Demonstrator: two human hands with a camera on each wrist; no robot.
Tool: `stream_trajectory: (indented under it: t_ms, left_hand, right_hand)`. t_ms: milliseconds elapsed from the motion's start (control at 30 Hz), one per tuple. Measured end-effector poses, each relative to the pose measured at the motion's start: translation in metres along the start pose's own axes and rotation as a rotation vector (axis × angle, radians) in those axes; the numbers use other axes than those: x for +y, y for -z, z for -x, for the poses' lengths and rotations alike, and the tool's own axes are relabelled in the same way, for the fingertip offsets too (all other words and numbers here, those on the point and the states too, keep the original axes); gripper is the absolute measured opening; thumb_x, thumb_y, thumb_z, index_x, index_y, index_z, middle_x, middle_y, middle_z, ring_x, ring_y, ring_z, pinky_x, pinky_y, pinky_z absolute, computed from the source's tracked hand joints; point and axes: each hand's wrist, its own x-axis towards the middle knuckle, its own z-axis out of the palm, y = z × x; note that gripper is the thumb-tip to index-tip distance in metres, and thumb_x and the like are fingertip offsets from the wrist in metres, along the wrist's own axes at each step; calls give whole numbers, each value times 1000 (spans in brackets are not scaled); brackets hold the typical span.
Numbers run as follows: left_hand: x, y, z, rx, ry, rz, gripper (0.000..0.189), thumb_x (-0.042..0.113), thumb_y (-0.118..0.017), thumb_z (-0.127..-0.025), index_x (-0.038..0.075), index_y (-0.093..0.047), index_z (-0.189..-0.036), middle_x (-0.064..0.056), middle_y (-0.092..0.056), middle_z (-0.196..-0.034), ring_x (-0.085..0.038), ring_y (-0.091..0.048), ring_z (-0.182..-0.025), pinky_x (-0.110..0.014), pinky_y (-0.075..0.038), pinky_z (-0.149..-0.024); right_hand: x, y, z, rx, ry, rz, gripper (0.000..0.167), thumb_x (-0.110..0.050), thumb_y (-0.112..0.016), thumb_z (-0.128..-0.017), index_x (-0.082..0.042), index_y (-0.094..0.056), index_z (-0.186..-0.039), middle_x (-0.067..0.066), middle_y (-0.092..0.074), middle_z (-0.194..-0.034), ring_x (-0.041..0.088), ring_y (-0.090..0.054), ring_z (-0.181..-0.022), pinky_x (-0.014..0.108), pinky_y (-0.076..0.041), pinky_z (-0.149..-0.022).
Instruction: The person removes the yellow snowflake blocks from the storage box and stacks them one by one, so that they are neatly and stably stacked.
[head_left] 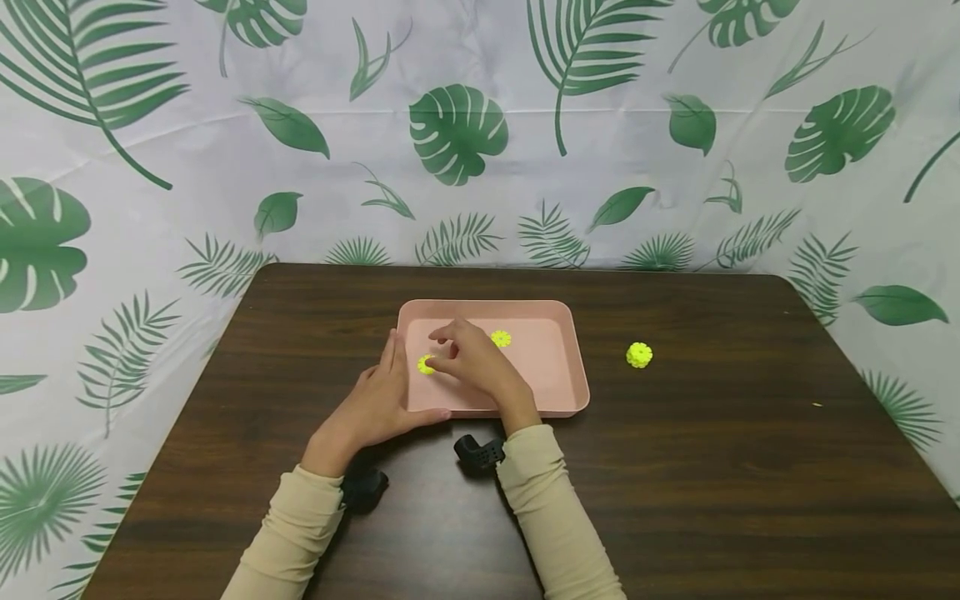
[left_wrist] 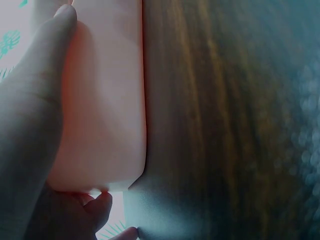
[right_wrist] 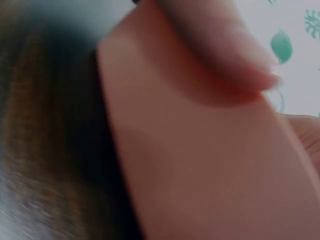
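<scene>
A shallow pink tray (head_left: 540,383) rests on the table. My left hand (head_left: 375,402) braces its near left corner, fingers straight along the left side and thumb (left_wrist: 47,75) stretched along the front wall. Inside the tray lie two flat yellow flower-shaped discs with notched edges. My right hand (head_left: 480,360) reaches over the front rim, with its thumb tip right at the left disc (head_left: 424,365), partly covering it. Its index finger is bent and apart from the thumb. Just beyond this hand lies the other disc (head_left: 502,338). In the right wrist view the tray's front wall (right_wrist: 200,165) fills the middle.
To the right of the tray, a small cluster of yellow discs (head_left: 639,355) sits on the dark wooden table (head_left: 712,467). A thin yellow sliver (head_left: 817,404) lies farther right. Behind the table hangs a white cloth (head_left: 600,150) with green leaf prints.
</scene>
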Motion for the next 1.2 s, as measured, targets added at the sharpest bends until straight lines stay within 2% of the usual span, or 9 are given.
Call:
stream_trajectory:
  t_ms: [233,433,700,933,1200]
  left_hand:
    - [0,2,0,12,-8,6,132,70,-72,-85,-12,0,-160,-32,1,-168,-46,-42,-143,-69,-32,-112]
    - [0,2,0,10,-7,1,132,71,-71,-84,-11,0,-160,-30,3,-169,-45,-40,-145,-68,-32,-112]
    - [1,3,0,0,3,19,133,71,-71,-84,-10,1,-160,-30,4,-169,-45,-37,-147,-68,-30,-114]
    - [1,3,1,-4,7,19,133,71,-71,-84,-11,0,-160,-30,3,-169,-45,-37,-147,-69,-29,-114]
    - [1,3,1,-3,5,15,133,72,-71,-83,-11,1,-160,-30,3,-169,-46,-38,-146,-69,-29,-114]
  right_hand:
    - [-2,-12,-2,-31,-16,36,35,-13,-81,-91,1,-73,-122,10,-64,-100,21,-57,-87,33,-50,-81]
    - [-4,-14,-1,-40,-57,50,28,-11,-79,-91,0,-76,-117,9,-65,-103,21,-59,-92,35,-52,-87]
    - [-3,-15,-1,-49,-63,64,25,-13,-79,-92,-3,-73,-114,7,-63,-98,20,-58,-88,32,-51,-83]
    - [-3,-13,1,-61,-61,41,29,-15,-79,-92,-8,-68,-118,4,-66,-97,19,-60,-90,33,-52,-86]
    - [-1,-11,1,-77,-65,47,34,-14,-80,-92,-8,-74,-124,4,-70,-98,19,-62,-90,33,-54,-89]
